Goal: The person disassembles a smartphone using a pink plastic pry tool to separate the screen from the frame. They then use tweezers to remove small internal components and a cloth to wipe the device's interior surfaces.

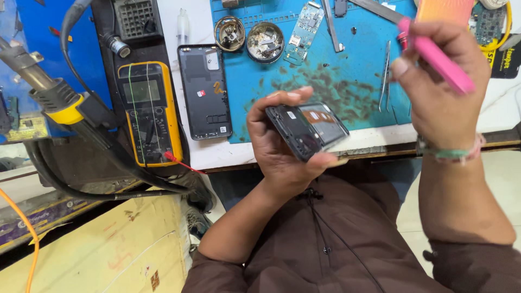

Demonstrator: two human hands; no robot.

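Tweezers (385,76) and 2 tins (265,42) crowd the mat's (347,87) bare middle.

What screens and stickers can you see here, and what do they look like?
Multimeter: left of the blue mat, yellow and black, with a grey-green rectangular screen.
Phone: gripped in the left hand, dark, opened, with small white labels inside.
Back cover: lying flat beside the multimeter, black, with small red and white stickers.
Pink tool: held in the right hand, no label visible.

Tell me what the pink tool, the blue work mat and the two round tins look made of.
Pink tool in the right hand: looks like matte plastic, uniformly coloured.
Blue work mat: probably silicone or rubber, dull, stained dark with moulded compartments.
Round tins: seemingly metal, with a grey shine on the rims.
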